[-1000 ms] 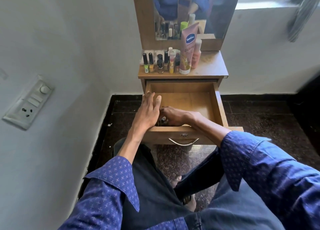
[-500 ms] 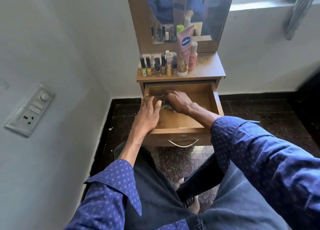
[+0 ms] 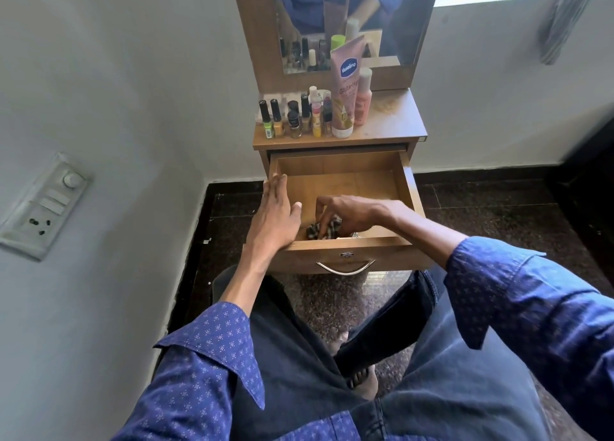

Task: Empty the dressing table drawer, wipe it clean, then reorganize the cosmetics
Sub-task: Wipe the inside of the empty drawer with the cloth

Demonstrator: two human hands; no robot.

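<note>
**Wiping the drawer, bottles close above**

A grey wall with a switch plate (image 3: 43,204) fills the left, beside a small wooden dressing table (image 3: 392,131) under a mirror (image 3: 352,18). The left hand (image 3: 272,221) rests flat on the left wall of the open drawer (image 3: 410,191), fingers straight and close together. To its right, inside the drawer near the front, the right hand (image 3: 349,214) pinches a striped cloth (image 3: 324,231) with curled fingers. The cosmetics (image 3: 309,118) stand crowded on the tabletop, directly above. A hard shove on the drawer could likely jolt the table and topple the tall tube (image 3: 345,88) into its neighbours.
</note>
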